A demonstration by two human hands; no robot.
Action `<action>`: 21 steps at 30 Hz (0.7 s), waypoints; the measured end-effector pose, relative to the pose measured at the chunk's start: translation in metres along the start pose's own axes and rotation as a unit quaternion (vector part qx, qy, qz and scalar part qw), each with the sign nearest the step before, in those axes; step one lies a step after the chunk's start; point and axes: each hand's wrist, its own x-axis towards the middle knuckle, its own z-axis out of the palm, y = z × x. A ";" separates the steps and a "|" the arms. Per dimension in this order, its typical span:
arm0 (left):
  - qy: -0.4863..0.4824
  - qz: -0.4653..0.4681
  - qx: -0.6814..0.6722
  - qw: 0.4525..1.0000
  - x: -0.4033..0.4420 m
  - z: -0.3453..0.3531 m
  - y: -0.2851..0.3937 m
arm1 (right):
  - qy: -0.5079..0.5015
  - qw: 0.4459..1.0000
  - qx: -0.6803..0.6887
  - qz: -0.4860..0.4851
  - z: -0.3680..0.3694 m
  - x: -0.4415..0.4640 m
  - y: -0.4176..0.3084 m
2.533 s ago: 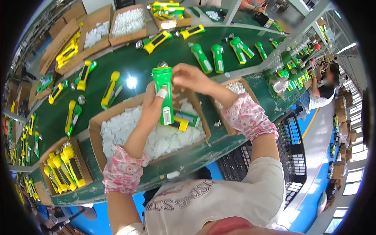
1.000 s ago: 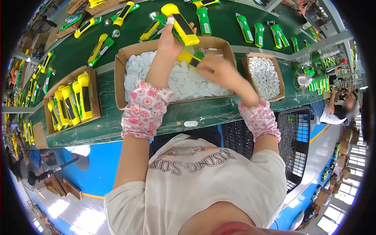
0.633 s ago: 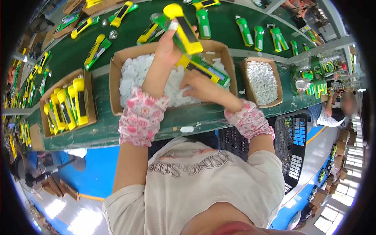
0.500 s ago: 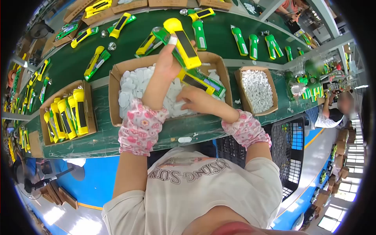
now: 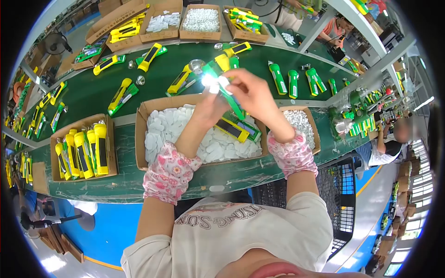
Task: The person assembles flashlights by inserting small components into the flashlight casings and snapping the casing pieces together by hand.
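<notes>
Raising the right hand (image 5: 255, 93) out of the white pieces (image 5: 160, 132) and bringing it up to the flashlight (image 5: 236, 108) in the left hand (image 5: 209, 110); no longer showing the flashlight's yellow, dark-panelled face but turning a green side into view, and glaring bright white close to both hands.

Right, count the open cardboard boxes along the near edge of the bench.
3: the left box with yellow flashlights, the middle box with white pieces, and the right box with small pale pieces, partly hidden by the right forearm.
</notes>
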 end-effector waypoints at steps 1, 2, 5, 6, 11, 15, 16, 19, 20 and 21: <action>0.000 0.008 0.010 1.000 -0.001 0.001 0.001 | -0.017 0.999 -0.013 0.026 0.001 -0.001 0.002; -0.002 0.016 0.020 1.000 -0.001 0.001 0.002 | -0.026 0.999 0.007 0.037 0.001 0.000 0.003; 0.034 0.045 0.026 0.998 0.003 -0.015 -0.009 | 0.023 0.999 0.035 -0.027 0.007 -0.001 0.020; 0.044 0.065 0.040 0.996 0.006 -0.017 -0.012 | 0.038 0.999 0.036 -0.011 0.009 -0.002 0.019; 0.043 0.041 0.043 0.997 0.006 -0.002 -0.005 | 0.145 0.965 -0.163 -0.146 -0.004 -0.009 0.017; 0.077 0.006 -0.055 0.996 0.000 0.011 0.000 | 0.093 0.985 -0.113 0.091 0.006 -0.032 0.018; 0.083 -0.017 -0.040 0.996 0.003 -0.001 -0.003 | 0.069 0.985 -0.129 0.096 0.009 -0.035 0.023; 0.125 0.038 -0.035 0.991 0.009 -0.045 -0.031 | 0.011 0.986 -0.132 0.099 0.021 -0.037 0.043; 0.116 0.049 -0.085 0.988 0.006 -0.047 -0.033 | 0.020 0.988 -0.117 0.097 0.022 -0.038 0.051; 0.152 0.052 -0.089 0.983 0.006 -0.040 -0.029 | 0.018 0.991 -0.110 0.077 0.021 -0.037 0.052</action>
